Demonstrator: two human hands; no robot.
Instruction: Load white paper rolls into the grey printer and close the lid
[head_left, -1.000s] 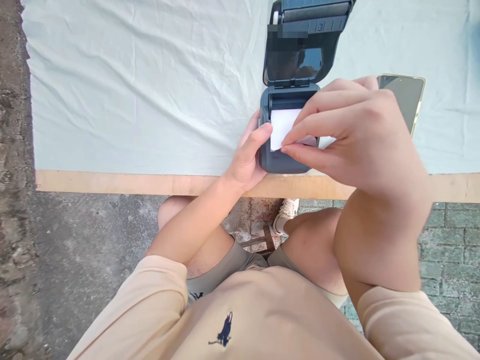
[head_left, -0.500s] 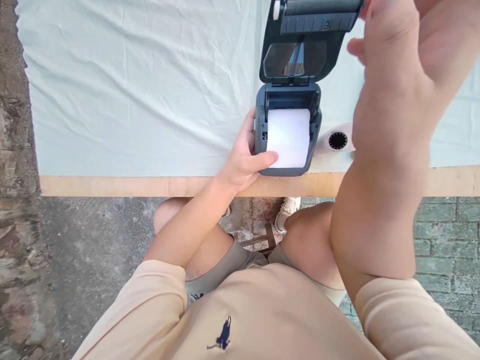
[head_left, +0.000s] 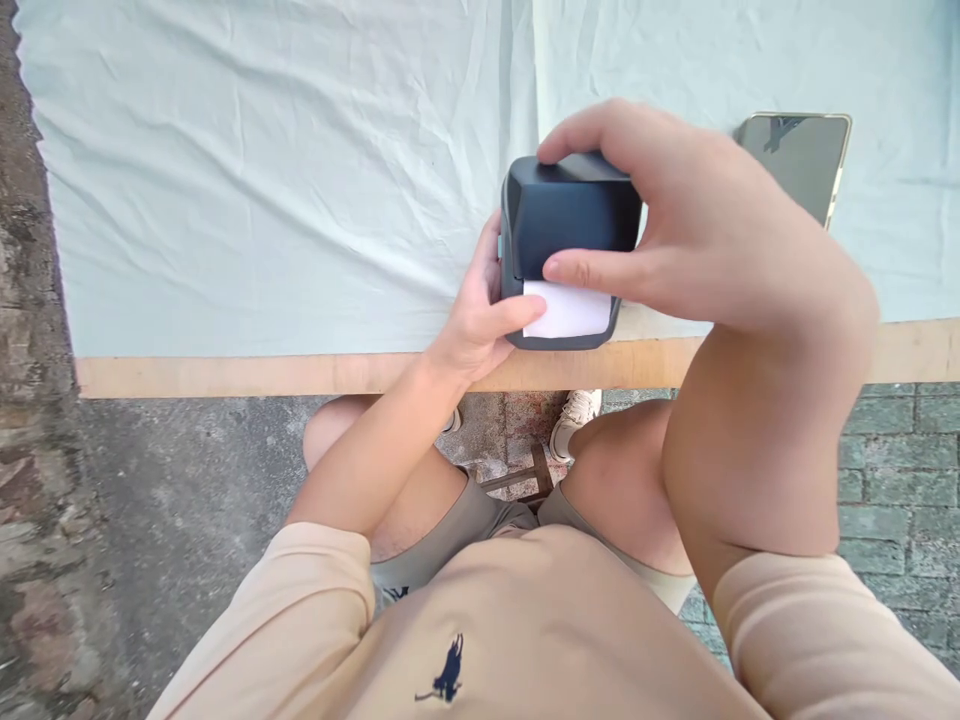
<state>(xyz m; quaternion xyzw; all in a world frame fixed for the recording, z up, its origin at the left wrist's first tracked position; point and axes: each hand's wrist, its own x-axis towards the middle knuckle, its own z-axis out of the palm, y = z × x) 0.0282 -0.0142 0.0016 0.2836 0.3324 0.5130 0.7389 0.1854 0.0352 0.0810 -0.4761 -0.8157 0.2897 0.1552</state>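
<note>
A dark label printer (head_left: pixel 619 325) rests near the front edge of the cloth-covered table. Its lid (head_left: pixel 577 215) is folded down over the body, and a white paper strip (head_left: pixel 574 312) sticks out at the front below it. My left hand (head_left: pixel 484 315) wraps round the printer's left side, its thumb lying on the paper's left edge. From the right, my right hand (head_left: pixel 675 215) grips the lid, with fingers over its top and the thumb along its lower edge. Whether the lid is fully latched cannot be seen.
A smartphone (head_left: pixel 802 165) lies face up to the right, partly behind my right hand. Pale blue cloth (head_left: pixel 262 200) with wrinkles covers the table, leaving a bare wooden front edge (head_left: pixel 225 376). My legs are under that edge.
My right hand has brought the raised lid down over the paper roll compartment. My left hand stays on the printer. The phone has come into view, while the white roll at right is now hidden.
</note>
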